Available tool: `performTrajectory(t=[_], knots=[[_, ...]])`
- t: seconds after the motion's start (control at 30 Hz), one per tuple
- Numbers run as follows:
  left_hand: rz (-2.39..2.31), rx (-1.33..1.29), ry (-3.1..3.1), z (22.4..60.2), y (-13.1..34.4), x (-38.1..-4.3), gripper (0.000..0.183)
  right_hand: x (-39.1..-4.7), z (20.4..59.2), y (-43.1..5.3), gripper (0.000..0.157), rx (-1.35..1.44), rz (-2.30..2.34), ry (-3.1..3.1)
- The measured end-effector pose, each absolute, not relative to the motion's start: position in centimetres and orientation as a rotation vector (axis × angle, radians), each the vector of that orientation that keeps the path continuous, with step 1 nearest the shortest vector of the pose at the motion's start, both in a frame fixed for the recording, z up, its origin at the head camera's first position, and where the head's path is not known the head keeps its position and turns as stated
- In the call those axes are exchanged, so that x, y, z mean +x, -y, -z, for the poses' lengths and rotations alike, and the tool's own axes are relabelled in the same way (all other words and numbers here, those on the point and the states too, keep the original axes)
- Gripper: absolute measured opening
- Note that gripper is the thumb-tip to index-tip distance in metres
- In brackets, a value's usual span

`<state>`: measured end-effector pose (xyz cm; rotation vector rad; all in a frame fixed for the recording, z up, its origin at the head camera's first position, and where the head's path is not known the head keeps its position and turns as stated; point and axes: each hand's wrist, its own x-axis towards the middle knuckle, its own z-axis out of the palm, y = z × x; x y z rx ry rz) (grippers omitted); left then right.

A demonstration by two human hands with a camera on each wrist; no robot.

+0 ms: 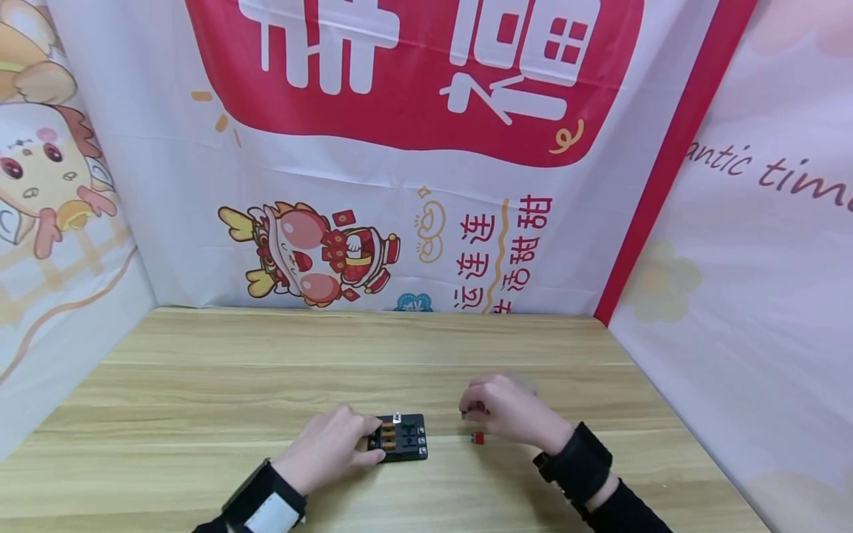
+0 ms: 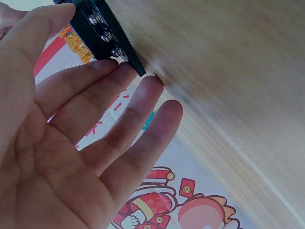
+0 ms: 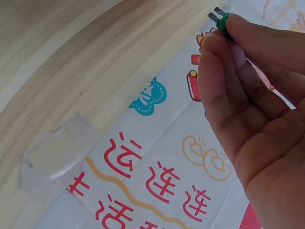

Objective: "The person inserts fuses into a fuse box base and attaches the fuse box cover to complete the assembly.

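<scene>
A black fuse block (image 1: 415, 438) lies flat on the table, with several orange blade fuses (image 1: 389, 436) in its left row. My left hand (image 1: 332, 446) holds the block at its left end, thumb on the near side and fingers at the far side. In the left wrist view, screw terminals (image 2: 106, 36) line the block's edge. Between thumb and fingertips, my right hand (image 3: 259, 90) pinches a green blade fuse (image 3: 223, 26), its two metal prongs pointing outward. On the table just below that hand in the head view lies a red blade fuse (image 1: 477, 438).
A clear plastic cover (image 3: 57, 155) lies on the table beyond the right hand. The wooden table (image 1: 266, 370) ends at a printed cloth backdrop (image 1: 166, 222), with cloth walls on both sides.
</scene>
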<state>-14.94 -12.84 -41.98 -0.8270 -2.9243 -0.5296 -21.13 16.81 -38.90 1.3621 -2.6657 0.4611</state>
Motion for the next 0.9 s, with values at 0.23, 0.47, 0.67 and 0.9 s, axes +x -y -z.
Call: performTrajectory(t=[0.23,0.47,0.67,0.9], knots=[[0.538,-0.832,2.922,41.9,12.8,-14.8,0.034,-20.9,38.7,-15.6,0.013,1.386,-0.525,2.700],[0.543,-0.830,2.920,41.8,12.8,-14.8,0.031,-20.7,38.7,-14.8,0.013,1.372,-0.519,2.740],[0.542,-0.828,2.917,41.9,12.8,-14.8,0.033,-20.5,38.7,-14.3,0.013,1.399,-0.514,2.723],[0.531,-0.818,2.920,41.9,12.8,-14.8,0.034,-20.3,38.7,-13.6,0.014,1.421,-0.508,2.714]])
